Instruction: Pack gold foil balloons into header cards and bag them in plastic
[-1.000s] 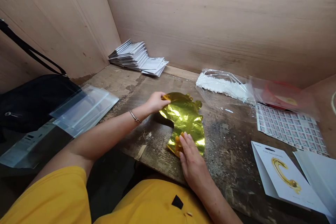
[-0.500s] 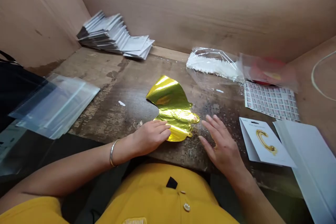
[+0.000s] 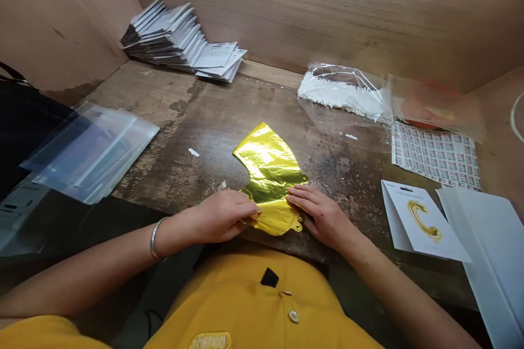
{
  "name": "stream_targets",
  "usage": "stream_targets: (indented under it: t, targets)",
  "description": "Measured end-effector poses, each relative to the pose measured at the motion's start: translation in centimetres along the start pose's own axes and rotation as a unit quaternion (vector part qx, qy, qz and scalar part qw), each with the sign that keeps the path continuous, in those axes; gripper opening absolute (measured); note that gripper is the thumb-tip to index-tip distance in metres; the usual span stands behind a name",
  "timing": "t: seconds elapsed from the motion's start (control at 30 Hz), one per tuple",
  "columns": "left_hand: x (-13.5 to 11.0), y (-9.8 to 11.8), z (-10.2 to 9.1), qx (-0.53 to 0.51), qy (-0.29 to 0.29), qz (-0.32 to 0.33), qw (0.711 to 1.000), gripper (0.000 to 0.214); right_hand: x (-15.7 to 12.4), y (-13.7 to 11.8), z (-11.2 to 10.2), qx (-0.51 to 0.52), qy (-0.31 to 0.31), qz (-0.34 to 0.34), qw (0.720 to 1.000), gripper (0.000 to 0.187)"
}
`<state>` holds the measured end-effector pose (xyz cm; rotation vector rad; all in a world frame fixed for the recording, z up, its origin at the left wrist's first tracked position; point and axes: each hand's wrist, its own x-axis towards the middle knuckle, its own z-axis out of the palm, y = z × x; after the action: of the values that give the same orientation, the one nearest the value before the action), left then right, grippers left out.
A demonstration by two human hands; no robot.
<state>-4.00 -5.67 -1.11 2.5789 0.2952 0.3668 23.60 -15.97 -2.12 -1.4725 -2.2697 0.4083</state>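
A flat gold foil balloon (image 3: 270, 158), curved like a letter C with small tabs along its right side, lies on the table before me. My left hand (image 3: 225, 215) pinches its lower left edge between thumb and fingers. On the balloon's right edge, near the tabs, rest the outstretched fingers of my right hand (image 3: 321, 212). A folded white card (image 3: 421, 223) printed with a gold C stands to the right of that hand.
Stacked white packets (image 3: 176, 38) stand at the back left, clear plastic sleeves (image 3: 94, 152) at the left. Toward the back right lie a bag of white pieces (image 3: 344, 92) and a sticker sheet (image 3: 436, 154). White cards (image 3: 487, 251) sit at the right edge of the table (image 3: 213, 114).
My right hand has moved left onto the balloon's tabbed edge. My left hand now pinches the foil at its lower left, and the balloon has shifted slightly toward me.
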Motion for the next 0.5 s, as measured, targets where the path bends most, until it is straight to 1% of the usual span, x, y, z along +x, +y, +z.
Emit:
stream_targets:
  t: [0.03, 0.07, 0.13, 0.17, 0.2, 0.23, 0.27, 0.3, 0.33, 0.37, 0.43, 0.47, 0.5]
  targets:
    - [-0.1, -0.4, -0.3, -0.018, -0.013, -0.001, 1.0, 0.035, 0.1, 0.2, 0.1, 0.013, 0.015, 0.004, 1.0, 0.036]
    - [-0.2, -0.9, -0.7, -0.035, -0.027, -0.008, 0.999, 0.052, 0.3, 0.3, 0.2, 0.026, 0.029, 0.011, 0.999, 0.033]
    - [-0.3, -1.9, -1.4, -0.057, -0.041, -0.039, 0.997, 0.084, 0.7, 0.4, 0.1, 0.051, 0.048, 0.046, 0.996, 0.029]
    - [-0.3, -2.3, -1.6, -0.063, -0.041, -0.055, 0.996, 0.091, 1.0, 0.5, -0.1, 0.057, 0.053, 0.077, 0.994, 0.028]
    - [-0.2, -2.6, -1.7, -0.067, -0.036, -0.067, 0.995, 0.088, 1.4, 0.5, -0.2, 0.06, 0.053, 0.115, 0.99, 0.028]
    - [0.0, -2.9, -1.6, -0.07, -0.023, -0.078, 0.994, 0.078, 1.8, 0.5, -0.4, 0.059, 0.052, 0.155, 0.985, 0.03]
    - [0.2, -3.0, -1.4, -0.073, 0.003, -0.097, 0.993, 0.065, 2.4, 0.6, -0.5, 0.058, 0.049, 0.191, 0.979, 0.033]
    - [0.6, -3.0, -1.1, -0.081, 0.04, -0.131, 0.987, 0.053, 2.9, 0.7, -0.6, 0.054, 0.045, 0.22, 0.973, 0.034]
    - [1.0, -2.9, -0.7, -0.095, 0.082, -0.175, 0.976, 0.047, 3.5, 0.9, -0.8, 0.05, 0.044, 0.241, 0.968, 0.035]
    - [1.5, -2.7, -0.3, -0.113, 0.125, -0.226, 0.959, 0.047, 4.0, 1.0, -0.9, 0.045, 0.045, 0.257, 0.964, 0.035]
    - [2.5, -2.3, 0.4, -0.135, 0.187, -0.322, 0.918, 0.062, 4.9, 1.4, -1.0, 0.031, 0.046, 0.282, 0.958, 0.034]
    - [2.9, -2.2, 0.7, -0.136, 0.201, -0.354, 0.903, 0.071, 5.3, 1.6, -1.0, 0.024, 0.044, 0.293, 0.955, 0.033]
    - [3.3, -2.1, 0.8, -0.129, 0.207, -0.374, 0.895, 0.078, 5.6, 1.7, -1.1, 0.017, 0.041, 0.302, 0.952, 0.031]
